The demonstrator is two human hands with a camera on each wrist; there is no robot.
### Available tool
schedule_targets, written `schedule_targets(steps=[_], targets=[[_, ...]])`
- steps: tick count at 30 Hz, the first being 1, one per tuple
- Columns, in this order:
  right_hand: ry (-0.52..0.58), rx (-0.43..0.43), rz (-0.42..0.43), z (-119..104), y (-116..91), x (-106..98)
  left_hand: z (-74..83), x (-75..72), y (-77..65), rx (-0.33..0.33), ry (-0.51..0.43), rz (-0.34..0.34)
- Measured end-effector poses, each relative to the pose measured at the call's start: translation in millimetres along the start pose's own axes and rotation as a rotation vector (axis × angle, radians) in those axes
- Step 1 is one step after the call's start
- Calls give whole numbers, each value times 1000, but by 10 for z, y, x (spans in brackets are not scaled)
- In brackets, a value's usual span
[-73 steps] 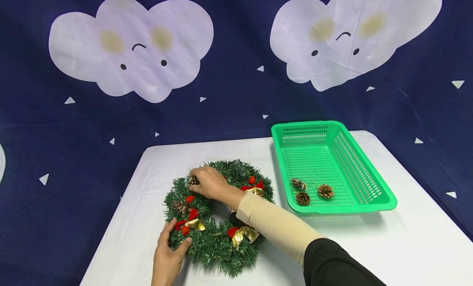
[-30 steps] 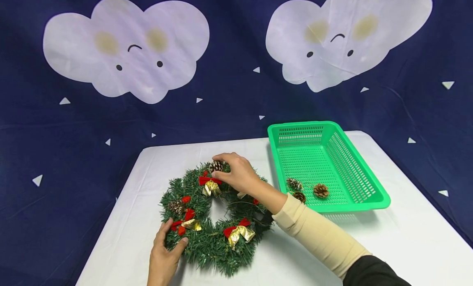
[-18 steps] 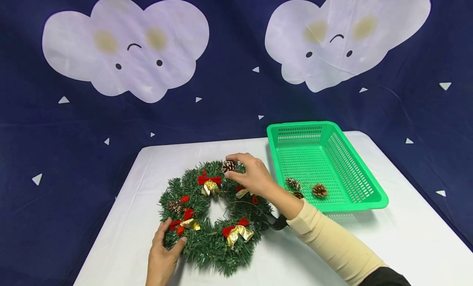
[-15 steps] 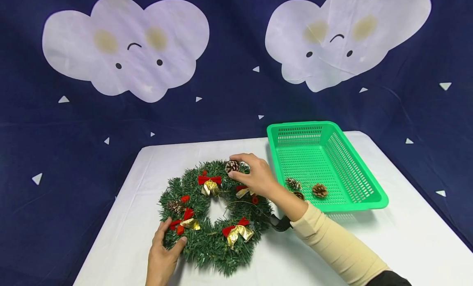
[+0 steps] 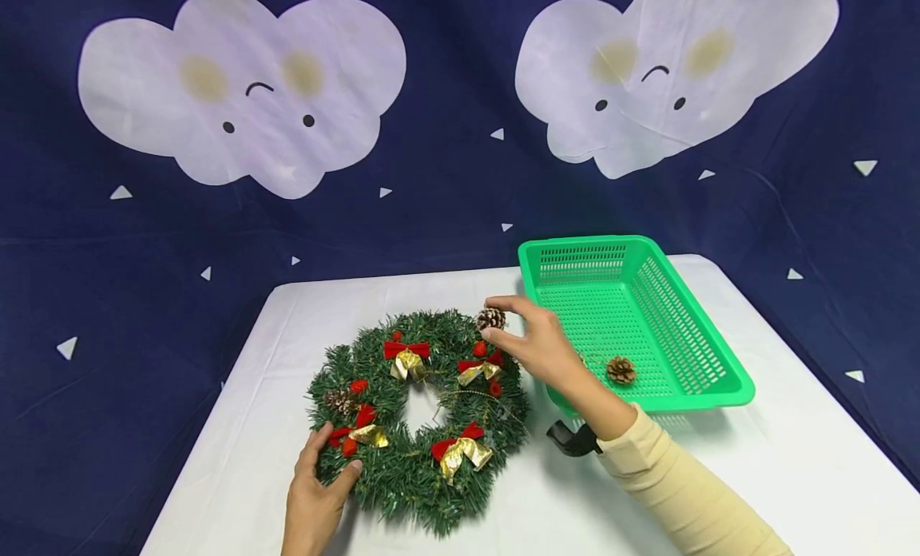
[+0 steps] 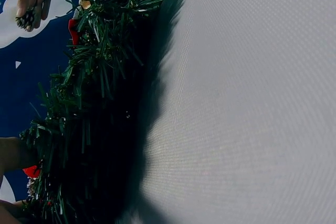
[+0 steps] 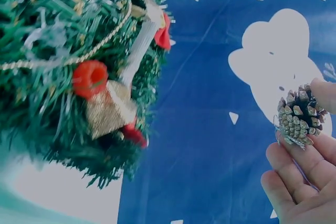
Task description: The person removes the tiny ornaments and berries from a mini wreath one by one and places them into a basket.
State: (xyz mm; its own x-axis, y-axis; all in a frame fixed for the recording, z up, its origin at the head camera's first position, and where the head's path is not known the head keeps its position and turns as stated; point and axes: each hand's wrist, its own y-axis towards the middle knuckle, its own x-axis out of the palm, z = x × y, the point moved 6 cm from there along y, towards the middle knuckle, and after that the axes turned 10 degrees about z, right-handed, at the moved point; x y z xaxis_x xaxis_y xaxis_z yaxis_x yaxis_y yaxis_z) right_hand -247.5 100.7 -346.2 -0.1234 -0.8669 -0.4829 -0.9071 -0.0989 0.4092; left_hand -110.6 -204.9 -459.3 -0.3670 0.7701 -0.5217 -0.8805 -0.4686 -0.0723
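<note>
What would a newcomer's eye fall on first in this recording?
Probably the bright green plastic basket toward the table's far right. Next, the Christmas wreath with red-and-gold bows, left of the basket, the left hand touching its near-left edge. Then the pale-tipped pine cone pinched in the right hand, near the wreath's far-right edge in the head view.

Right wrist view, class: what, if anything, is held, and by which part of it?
The right hand pinches a pine cone by its opposite sides.

White-clothed table (image 5: 255, 396): decorated wreath (image 5: 413, 480), green plastic basket (image 5: 683, 332) at right.
</note>
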Motion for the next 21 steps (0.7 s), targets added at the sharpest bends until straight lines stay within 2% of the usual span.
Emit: schedule_targets(steps=[5,14,21], targets=[[-16,12,40,113,-21,-97,-5,-1,-3,-4,4,0],[-18,100,52,302,-92,-201,-14,4,-8,-5,4,-1],[-54,104,74,389,-116,-286,-4,1,-6,-4,5,6]])
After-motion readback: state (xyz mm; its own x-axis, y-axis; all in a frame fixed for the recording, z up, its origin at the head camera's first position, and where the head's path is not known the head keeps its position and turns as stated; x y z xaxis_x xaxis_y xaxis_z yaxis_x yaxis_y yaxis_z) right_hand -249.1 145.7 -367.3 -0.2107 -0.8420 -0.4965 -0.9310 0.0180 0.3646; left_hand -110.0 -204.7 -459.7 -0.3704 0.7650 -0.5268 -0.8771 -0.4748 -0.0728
